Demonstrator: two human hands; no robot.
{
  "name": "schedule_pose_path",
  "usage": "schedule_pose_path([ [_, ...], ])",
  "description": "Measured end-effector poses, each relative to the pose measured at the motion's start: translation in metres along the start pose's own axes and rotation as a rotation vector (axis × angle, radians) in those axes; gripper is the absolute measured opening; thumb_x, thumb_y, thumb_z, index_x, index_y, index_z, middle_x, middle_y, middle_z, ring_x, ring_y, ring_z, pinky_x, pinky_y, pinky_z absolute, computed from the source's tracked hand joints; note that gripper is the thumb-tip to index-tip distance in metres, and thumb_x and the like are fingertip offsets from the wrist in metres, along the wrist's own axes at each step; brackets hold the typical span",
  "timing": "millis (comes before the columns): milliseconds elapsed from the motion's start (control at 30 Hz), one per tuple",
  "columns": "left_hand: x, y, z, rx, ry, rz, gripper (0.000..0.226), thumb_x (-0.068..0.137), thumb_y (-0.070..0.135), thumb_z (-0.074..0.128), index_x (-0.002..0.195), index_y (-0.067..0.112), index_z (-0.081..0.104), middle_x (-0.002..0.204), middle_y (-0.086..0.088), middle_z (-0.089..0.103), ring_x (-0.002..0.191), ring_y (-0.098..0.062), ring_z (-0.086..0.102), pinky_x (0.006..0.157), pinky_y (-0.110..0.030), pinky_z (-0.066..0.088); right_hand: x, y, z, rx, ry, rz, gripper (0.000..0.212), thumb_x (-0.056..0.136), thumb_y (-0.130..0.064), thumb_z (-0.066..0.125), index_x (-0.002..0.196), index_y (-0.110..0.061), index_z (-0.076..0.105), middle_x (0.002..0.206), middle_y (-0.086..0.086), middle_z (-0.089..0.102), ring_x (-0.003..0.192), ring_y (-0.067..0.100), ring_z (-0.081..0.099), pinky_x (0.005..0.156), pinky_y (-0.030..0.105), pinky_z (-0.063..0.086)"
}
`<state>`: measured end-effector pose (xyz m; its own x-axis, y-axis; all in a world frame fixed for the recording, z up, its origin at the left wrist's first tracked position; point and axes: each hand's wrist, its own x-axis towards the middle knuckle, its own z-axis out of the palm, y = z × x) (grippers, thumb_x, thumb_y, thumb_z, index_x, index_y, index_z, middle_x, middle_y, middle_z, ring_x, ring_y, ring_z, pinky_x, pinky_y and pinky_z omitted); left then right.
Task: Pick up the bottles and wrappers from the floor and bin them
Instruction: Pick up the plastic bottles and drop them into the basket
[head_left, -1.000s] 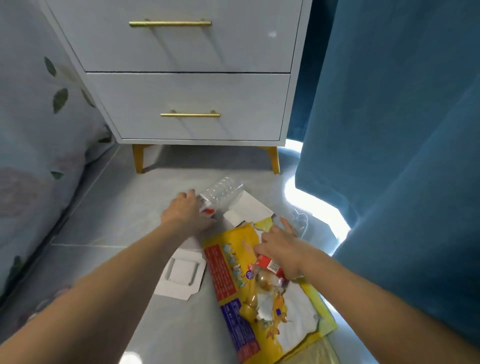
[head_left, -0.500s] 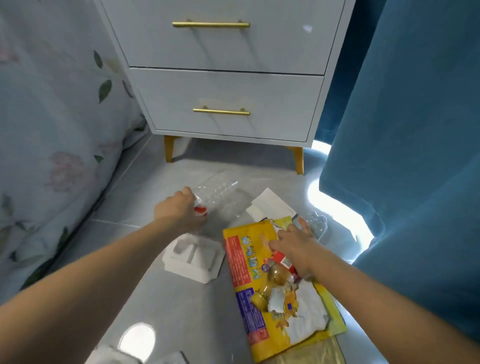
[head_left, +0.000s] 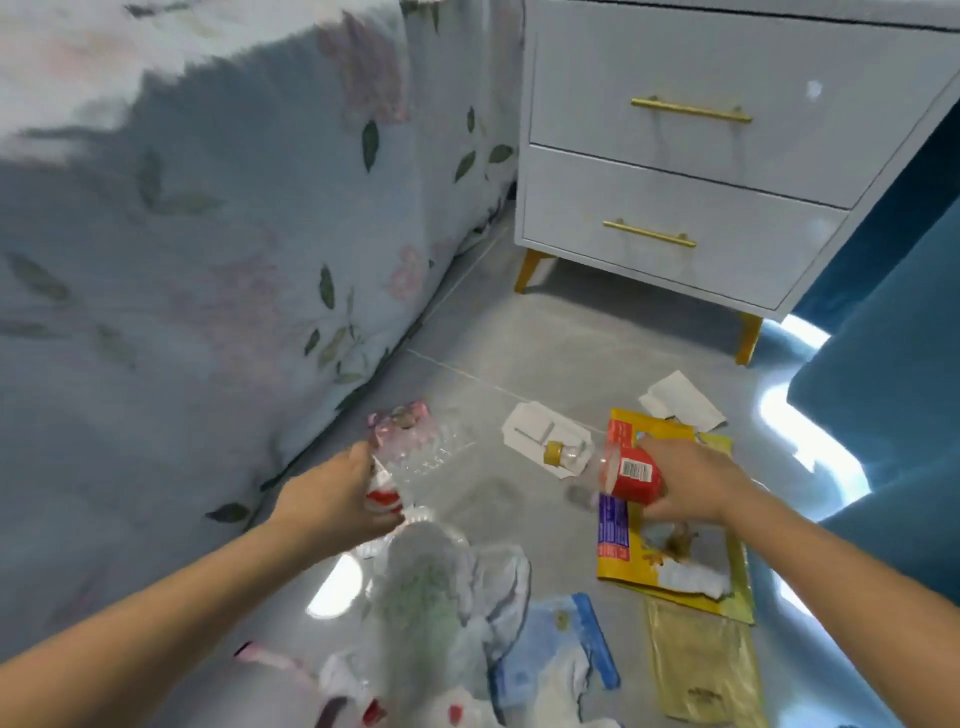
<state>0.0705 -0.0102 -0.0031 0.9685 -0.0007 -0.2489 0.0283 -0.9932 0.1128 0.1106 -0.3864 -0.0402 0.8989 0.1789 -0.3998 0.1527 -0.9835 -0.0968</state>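
Item: two bottles, both in hand. I am gripping the clear bottle (head_left: 415, 457) in my left hand (head_left: 332, 499) and the red-labelled bottle (head_left: 618, 470) in my right hand (head_left: 685, 483), both above the floor (head_left: 498, 332). I am advising firm, level carrying; wrappers (head_left: 670, 551) are remaining.

Clear bottle (head_left: 415, 457) with red label, gripped and lifted, base tilted up-left. Second clear bottle (head_left: 613, 470), red barcode label, yellow cap pointing left, held above yellow wrapper (head_left: 670, 525) lying flat on floor. Blue-white wrapper (head_left: 558, 654) crumpled nearby.
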Motion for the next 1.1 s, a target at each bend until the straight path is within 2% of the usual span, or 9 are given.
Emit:
schedule_pose_path([
  [100,-0.044,-0.035,-0.016,0.02,0.01,-0.031,0.056,0.072,0.059,0.061,0.105,0.019,0.041,0.113,0.002,0.059,0.105,-0.024,0.059,0.074,-0.032,0.046,-0.023,-0.063,-0.024,0.16,0.076,-0.106,0.065,0.055,-0.069,0.068,0.108,-0.039,0.046,0.099,-0.013,0.062,0.093,0.014,0.063,0.076,0.032,0.053],
  [167,-0.076,-0.058,-0.027,0.021,0.019,-0.049,0.053,0.072,0.058,0.062,0.098,0.019,0.038,0.11,0.0,0.059,0.102,-0.025,0.059,0.075,-0.033,0.046,-0.041,-0.11,-0.036,0.251,0.112,-0.179,0.074,0.057,-0.074,0.068,0.117,-0.037,0.046,0.101,-0.014,0.06,0.092,0.012,0.062,0.082,0.031,0.053],
  [300,-0.156,-0.108,-0.057,0.045,0.062,-0.08,0.048,0.07,0.056,0.061,0.092,0.02,0.036,0.107,0.0,0.061,0.099,-0.027,0.06,0.072,-0.031,0.043,-0.077,-0.205,-0.056,0.411,0.138,-0.335,0.065,0.062,-0.067,0.069,0.114,-0.035,0.048,0.098,-0.009,0.062,0.081,0.004,0.06,0.074,0.022,0.049],
  [433,-0.261,-0.163,-0.097,0.07,0.096,-0.152,0.05,0.069,0.057,0.063,0.089,0.021,0.036,0.1,0.002,0.061,0.092,-0.027,0.059,0.068,-0.031,0.042,-0.125,-0.305,-0.071,0.554,0.079,-0.496,0.056,0.061,-0.063,0.072,0.106,-0.033,0.055,0.091,-0.005,0.068,0.076,0.011,0.065,0.066,0.032,0.057],
  [500,-0.32,-0.189,-0.116,0.071,0.107,-0.228,0.051,0.069,0.059,0.063,0.089,0.021,0.036,0.094,0.002,0.06,0.087,-0.027,0.058,0.065,-0.032,0.039,-0.157,-0.357,-0.079,0.623,0.012,-0.584,0.047,0.062,-0.058,0.077,0.099,-0.036,0.057,0.084,-0.007,0.069,0.072,0.008,0.065,0.055,0.027,0.055],
  [667,-0.475,-0.257,-0.142,-0.109,0.142,-0.537,0.057,0.068,0.064,0.066,0.098,0.02,0.044,0.084,0.006,0.056,0.081,-0.022,0.057,0.063,-0.035,0.043,-0.25,-0.496,-0.091,0.761,-0.165,-0.817,0.046,0.06,-0.061,0.076,0.094,-0.037,0.058,0.086,-0.012,0.069,0.077,-0.001,0.064,0.064,0.017,0.044],
  [800,-0.592,-0.298,-0.128,-0.481,0.391,-0.852,0.063,0.07,0.066,0.067,0.114,0.025,0.046,0.099,0.01,0.059,0.087,-0.013,0.059,0.066,-0.029,0.046,-0.322,-0.606,-0.069,0.914,-0.4,-0.936,0.038,0.069,-0.048,0.074,0.099,-0.032,0.058,0.091,0.0,0.067,0.072,0.014,0.062,0.06,0.03,0.054],
  [900,-0.668,-0.322,-0.096,-0.755,0.717,-1.058,0.063,0.061,0.068,0.071,0.106,0.026,0.058,0.099,0.009,0.068,0.089,-0.015,0.067,0.082,-0.041,0.056,-0.371,-0.679,-0.044,0.959,-0.567,-0.97,0.039,0.074,-0.046,0.073,0.106,-0.032,0.054,0.1,0.003,0.066,0.071,0.017,0.061,0.071,0.039,0.06],
  [1100,-0.757,-0.355,-0.039,-1.112,1.203,-1.276,0.093,0.041,0.073,0.078,0.111,0.015,0.06,0.098,-0.009,0.072,0.087,-0.027,0.071,0.084,-0.053,0.056,-0.449,-0.782,0.017,1.022,-0.739,-0.929,0.045,0.069,-0.052,0.075,0.103,-0.031,0.056,0.1,0.0,0.068,0.079,0.015,0.061,0.084,0.045,0.057],
])
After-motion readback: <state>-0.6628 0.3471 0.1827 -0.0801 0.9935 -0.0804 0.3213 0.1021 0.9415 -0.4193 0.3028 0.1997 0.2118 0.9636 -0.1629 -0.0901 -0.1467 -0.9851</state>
